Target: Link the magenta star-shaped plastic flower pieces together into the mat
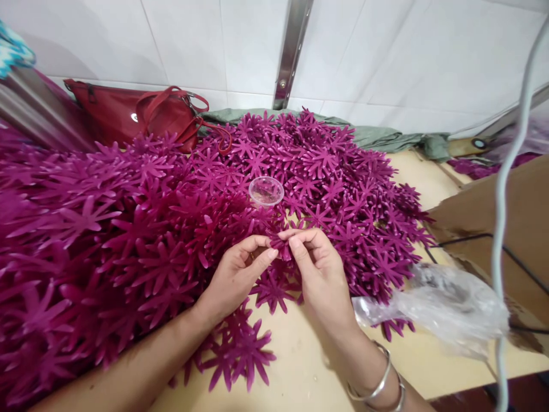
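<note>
A small purple artificial flower (281, 246) is pinched between my two hands over the middle of the table. My left hand (240, 272) holds its left side between thumb and forefinger. Thumb and fingers of my right hand (319, 272) grip its right side. Fingertips cover part of the flower, so its centre is hard to make out. Just beyond the hands, a round clear plastic tub (266, 191) rests among the flowers. Loose many-petalled purple flowers (247, 350) lie on the table below my left hand.
A large heap of purple flowers (163, 263) spreads over the left and back. Behind it lies a red handbag (124, 114) against the tiled wall. On the right are a crumpled clear plastic bag (450, 309), a cardboard box (510, 229) and a hanging grey cable (501, 229).
</note>
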The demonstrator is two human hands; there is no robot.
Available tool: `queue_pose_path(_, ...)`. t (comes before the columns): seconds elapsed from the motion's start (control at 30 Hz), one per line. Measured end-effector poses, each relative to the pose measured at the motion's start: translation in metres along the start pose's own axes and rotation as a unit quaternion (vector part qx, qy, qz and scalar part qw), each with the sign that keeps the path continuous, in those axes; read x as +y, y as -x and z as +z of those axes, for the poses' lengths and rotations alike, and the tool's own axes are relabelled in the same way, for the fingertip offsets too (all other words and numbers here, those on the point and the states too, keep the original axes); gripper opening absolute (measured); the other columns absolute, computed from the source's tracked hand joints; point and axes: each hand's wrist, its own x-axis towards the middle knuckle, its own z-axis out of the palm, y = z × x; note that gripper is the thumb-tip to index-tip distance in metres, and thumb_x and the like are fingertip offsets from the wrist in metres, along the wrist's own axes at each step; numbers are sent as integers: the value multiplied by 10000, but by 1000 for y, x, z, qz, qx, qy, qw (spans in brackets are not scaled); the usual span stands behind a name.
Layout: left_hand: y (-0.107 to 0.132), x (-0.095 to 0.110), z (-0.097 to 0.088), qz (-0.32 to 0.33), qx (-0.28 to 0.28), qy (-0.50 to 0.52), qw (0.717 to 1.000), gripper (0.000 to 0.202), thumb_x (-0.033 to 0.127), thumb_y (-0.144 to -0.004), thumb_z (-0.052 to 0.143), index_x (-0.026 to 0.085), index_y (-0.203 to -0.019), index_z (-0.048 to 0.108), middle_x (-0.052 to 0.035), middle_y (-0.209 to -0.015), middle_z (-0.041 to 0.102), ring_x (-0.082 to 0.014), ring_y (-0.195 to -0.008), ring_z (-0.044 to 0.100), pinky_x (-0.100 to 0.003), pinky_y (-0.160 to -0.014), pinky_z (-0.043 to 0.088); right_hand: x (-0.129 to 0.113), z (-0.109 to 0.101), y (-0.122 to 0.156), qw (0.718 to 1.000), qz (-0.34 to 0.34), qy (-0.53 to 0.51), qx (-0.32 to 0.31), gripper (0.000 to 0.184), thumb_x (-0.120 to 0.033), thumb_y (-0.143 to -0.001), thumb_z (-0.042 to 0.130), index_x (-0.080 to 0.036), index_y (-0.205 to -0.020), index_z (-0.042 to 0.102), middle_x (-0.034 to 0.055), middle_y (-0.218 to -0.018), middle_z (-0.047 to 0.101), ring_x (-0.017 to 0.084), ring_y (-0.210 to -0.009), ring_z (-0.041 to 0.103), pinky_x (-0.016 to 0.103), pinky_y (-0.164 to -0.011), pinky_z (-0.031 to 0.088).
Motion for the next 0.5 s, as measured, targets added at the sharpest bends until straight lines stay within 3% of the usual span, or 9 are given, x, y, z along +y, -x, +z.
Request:
queue_pose_path(0.27, -2, -5, -2, -6, -2, 10, 1000, 172, 335, -955, 689, 200, -1055, 727, -28, -1032, 727, -167, -983, 635, -293, -965, 483, 5, -3, -3, 998, 43, -48, -20, 166, -386, -1012, 628, -244, -938, 669, 39, -1181, 734, 199, -1074, 660, 379, -1020, 467)
queue_pose_path(0.4, 0, -6, -4, -20, 19, 37, 999, 169, 358, -962, 683, 222, -1062, 702, -13, -1027, 702, -147, -948, 623, -287, -954, 482, 1, -7, -7, 998, 31, -57, 4, 213, -401, -1022, 603, -289, -1193, 662, 37, -1333, 676, 195, -1256, 606, 377, -1136, 413)
queue_pose_path(0.5, 2, -6, -3, -23, 24, 46, 998, 186, 367, -938, 715, 226, -1060, 701, -8, -1020, 690, -143, -950, 620, -284, -960, 483, 4, -7, -10, 994, 75, -75, -41, 331, -388, -950, 701, -296, -1266, 661, 29, -1265, 702, 196, -1199, 631, 353, -1083, 463)
